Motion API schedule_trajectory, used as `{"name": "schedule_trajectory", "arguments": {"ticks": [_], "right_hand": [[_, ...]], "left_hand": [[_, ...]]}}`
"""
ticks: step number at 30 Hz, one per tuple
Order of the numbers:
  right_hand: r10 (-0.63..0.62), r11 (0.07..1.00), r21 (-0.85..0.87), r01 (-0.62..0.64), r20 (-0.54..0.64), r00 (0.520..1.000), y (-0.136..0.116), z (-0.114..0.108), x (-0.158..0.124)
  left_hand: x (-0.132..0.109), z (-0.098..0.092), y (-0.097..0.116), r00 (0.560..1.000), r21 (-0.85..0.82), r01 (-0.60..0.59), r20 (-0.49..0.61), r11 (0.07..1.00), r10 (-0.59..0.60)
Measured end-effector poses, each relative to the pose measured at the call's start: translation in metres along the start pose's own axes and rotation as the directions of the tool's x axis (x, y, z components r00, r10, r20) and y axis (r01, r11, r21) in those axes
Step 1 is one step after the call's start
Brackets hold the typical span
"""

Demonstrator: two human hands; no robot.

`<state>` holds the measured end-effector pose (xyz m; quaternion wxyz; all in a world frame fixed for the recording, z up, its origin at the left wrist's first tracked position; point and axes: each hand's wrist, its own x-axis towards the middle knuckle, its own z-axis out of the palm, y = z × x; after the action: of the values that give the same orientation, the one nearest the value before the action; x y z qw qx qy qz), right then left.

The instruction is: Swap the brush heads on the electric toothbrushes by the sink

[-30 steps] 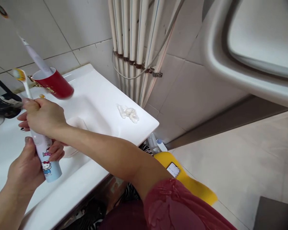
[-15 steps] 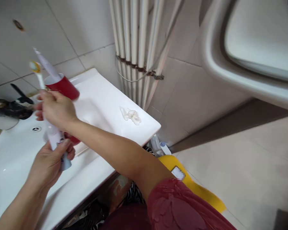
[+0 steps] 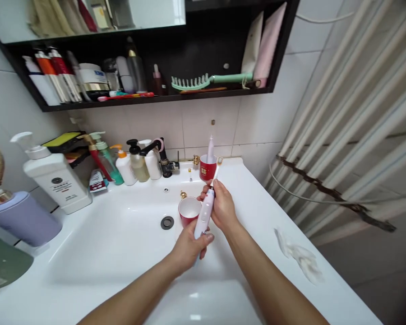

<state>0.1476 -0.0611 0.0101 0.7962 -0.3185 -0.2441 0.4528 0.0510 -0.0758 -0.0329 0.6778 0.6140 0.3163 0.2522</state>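
Over the white sink (image 3: 98,253) I hold a white electric toothbrush (image 3: 205,208) upright with both hands. My left hand (image 3: 188,246) is wrapped round its lower handle. Gripping the upper handle near the neck is my right hand (image 3: 223,206). The brush head with orange bristles (image 3: 219,161) points up and away. A red cup with a white inside (image 3: 188,211) sits in the basin just left of my hands. Another red cup (image 3: 207,168) with a white toothbrush handle in it stands on the back rim.
Pump bottles (image 3: 128,164) and a black tap (image 3: 160,153) line the back of the sink. A large white bottle (image 3: 56,176) and a purple container (image 3: 22,216) stand left. A crumpled tissue (image 3: 299,255) lies on the right rim. A dark shelf (image 3: 149,97) holds tubes and a green comb.
The camera has swung from looking sideways along the sink to facing it squarely. My hands keep hold of the toothbrush, now centred over the basin. A red cup now shows in the basin.
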Motion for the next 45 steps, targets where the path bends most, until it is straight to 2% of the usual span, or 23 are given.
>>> {"name": "schedule_trajectory", "arguments": {"ticks": [6,15,23,34,39,42,45], "right_hand": [[-0.006,0.998,-0.065,0.006,0.005,1.000,0.003,0.000,0.000],[0.014,0.994,-0.112,-0.015,-0.013,1.000,0.008,0.003,-0.003],[-0.006,0.983,-0.186,0.006,-0.001,1.000,0.011,0.004,-0.007],[-0.004,0.979,-0.203,0.000,-0.018,1.000,0.010,0.005,-0.008],[0.030,0.953,-0.302,-0.014,0.048,0.998,0.011,0.005,-0.010],[0.088,0.889,-0.457,-0.017,0.134,0.987,0.015,0.005,-0.015],[0.118,0.803,-0.594,0.050,0.241,0.963,0.016,0.004,-0.019]], "left_hand": [[-0.002,-0.004,0.002,0.999,-0.010,0.008,0.039,1.000,-0.008],[0.001,-0.010,-0.006,0.997,-0.044,-0.040,0.065,0.998,0.043],[0.001,-0.007,-0.006,0.995,-0.074,-0.067,0.064,0.995,0.071],[0.009,-0.009,-0.004,0.992,-0.042,-0.114,0.042,0.993,0.116],[0.013,-0.013,-0.004,0.987,-0.032,-0.159,-0.025,0.987,0.158],[0.016,-0.018,-0.001,0.976,-0.021,-0.198,-0.094,0.980,0.196],[0.017,-0.019,0.002,0.968,0.035,-0.190,-0.164,0.981,0.193]]}}
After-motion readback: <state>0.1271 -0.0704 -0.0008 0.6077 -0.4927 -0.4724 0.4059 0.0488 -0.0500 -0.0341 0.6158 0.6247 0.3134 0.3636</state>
